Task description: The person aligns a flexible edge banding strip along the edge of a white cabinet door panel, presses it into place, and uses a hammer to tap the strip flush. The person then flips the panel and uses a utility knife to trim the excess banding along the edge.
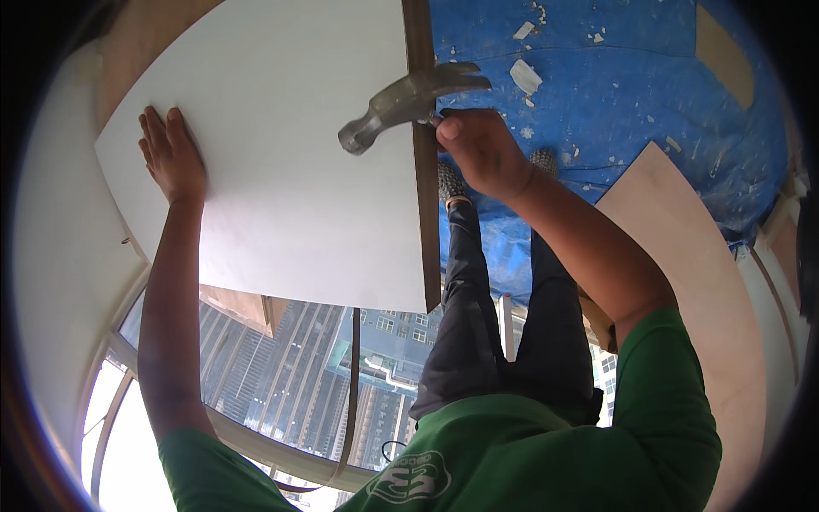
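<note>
A large white panel [307,171] with a brown edge strip [424,196] along its right side fills the middle left. On its face, near the left end, my left hand [172,158] lies flat with its fingers stretched out. My right hand [485,152] is closed around a claw hammer [397,102], just right of the brown edge. The steel head hangs over the panel's right part, its striking face toward the left and its claw toward the right. Most of the handle is hidden in my fist. Whether the hammer touches the panel cannot be told.
Blue sheeting [614,94] covers the floor on the right, littered with white scraps [525,78]. A pale board [682,256] lies at the right. My feet stand on the sheet beside the panel. A window [290,375] showing tall buildings is at the bottom, a white wall [64,239] at the left.
</note>
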The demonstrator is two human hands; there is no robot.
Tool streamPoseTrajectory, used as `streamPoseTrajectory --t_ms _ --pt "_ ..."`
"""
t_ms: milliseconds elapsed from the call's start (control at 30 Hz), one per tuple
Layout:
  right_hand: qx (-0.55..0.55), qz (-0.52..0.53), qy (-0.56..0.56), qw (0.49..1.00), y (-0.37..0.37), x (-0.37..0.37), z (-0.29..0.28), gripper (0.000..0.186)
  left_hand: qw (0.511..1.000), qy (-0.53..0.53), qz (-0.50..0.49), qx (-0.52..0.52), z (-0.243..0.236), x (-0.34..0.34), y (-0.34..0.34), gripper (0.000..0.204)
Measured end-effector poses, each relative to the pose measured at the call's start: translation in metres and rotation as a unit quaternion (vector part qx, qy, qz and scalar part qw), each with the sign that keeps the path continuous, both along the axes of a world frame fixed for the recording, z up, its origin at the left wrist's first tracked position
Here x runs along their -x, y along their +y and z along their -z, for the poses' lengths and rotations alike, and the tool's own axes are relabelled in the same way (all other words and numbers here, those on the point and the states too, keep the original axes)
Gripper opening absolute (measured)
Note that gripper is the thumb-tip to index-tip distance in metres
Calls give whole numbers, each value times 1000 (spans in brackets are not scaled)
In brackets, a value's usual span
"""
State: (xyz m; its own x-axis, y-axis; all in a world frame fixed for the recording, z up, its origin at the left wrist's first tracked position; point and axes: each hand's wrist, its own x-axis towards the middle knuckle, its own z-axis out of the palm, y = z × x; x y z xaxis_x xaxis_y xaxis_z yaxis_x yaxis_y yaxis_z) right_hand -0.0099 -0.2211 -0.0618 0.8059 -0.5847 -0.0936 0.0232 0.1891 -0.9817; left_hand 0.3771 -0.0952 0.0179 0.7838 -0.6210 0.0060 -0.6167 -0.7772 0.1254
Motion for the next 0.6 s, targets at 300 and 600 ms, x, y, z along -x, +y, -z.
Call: streamPoseTrajectory --t_ms 300,600 --pt "18 20 17 999 -57 -31 -3 52 1000 -4 2 -7 0 -2 1 80" --pt "117 54 86 988 -110 -58 -7 72 1000 -5 -14 -17 -2 4 0 79"
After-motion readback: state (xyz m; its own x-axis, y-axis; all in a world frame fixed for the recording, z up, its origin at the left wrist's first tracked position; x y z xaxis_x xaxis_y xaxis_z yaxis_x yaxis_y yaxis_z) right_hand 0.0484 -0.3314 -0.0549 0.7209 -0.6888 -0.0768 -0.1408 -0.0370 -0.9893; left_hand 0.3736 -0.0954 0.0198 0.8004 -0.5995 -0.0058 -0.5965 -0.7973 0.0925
